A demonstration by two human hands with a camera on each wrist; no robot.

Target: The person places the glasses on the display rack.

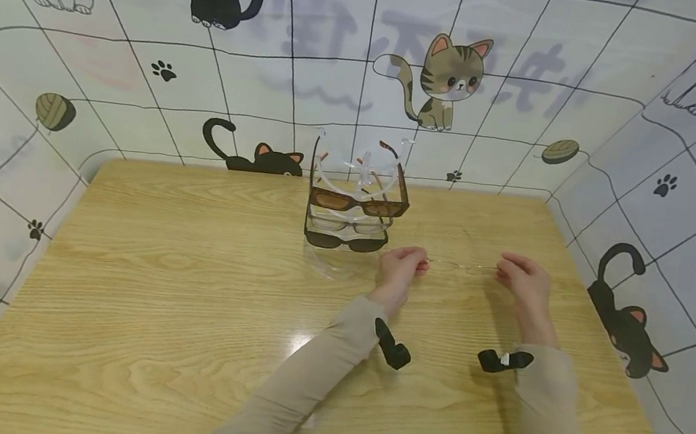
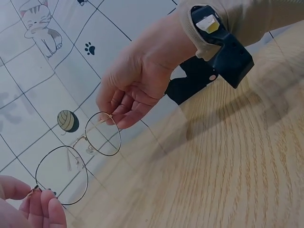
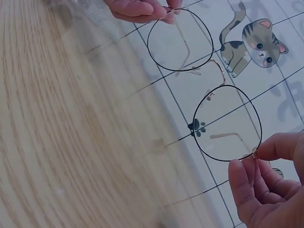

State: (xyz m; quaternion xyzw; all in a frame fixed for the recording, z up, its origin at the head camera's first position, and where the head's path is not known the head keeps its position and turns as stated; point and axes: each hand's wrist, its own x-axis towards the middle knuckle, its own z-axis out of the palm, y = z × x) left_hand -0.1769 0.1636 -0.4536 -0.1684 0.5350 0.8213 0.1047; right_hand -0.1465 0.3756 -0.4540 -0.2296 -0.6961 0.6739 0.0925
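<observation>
Between the two hands, thin-rimmed round eyeglasses (image 1: 462,266) are held up in front of the body. My left hand (image 1: 399,271) pinches one outer end of the frame at the hinge; the left wrist view shows thumb and fingers there beside the round lens (image 2: 61,175). At the opposite hinge, my right hand (image 1: 525,288) pinches the frame, seen closely in the right wrist view next to the other lens (image 3: 228,123). The thin temples (image 3: 225,136) extend behind the lenses, away from me. Left of the left hand stands a clear display rack (image 1: 332,272) with eyewear stacked on it.
On the rack sit brown sunglasses (image 1: 359,204), pale-framed glasses (image 1: 346,227) and black sunglasses (image 1: 344,243). A wood-grain table (image 1: 146,293) lies under everything. Cat-print fabric walls (image 1: 334,24) enclose its back and sides.
</observation>
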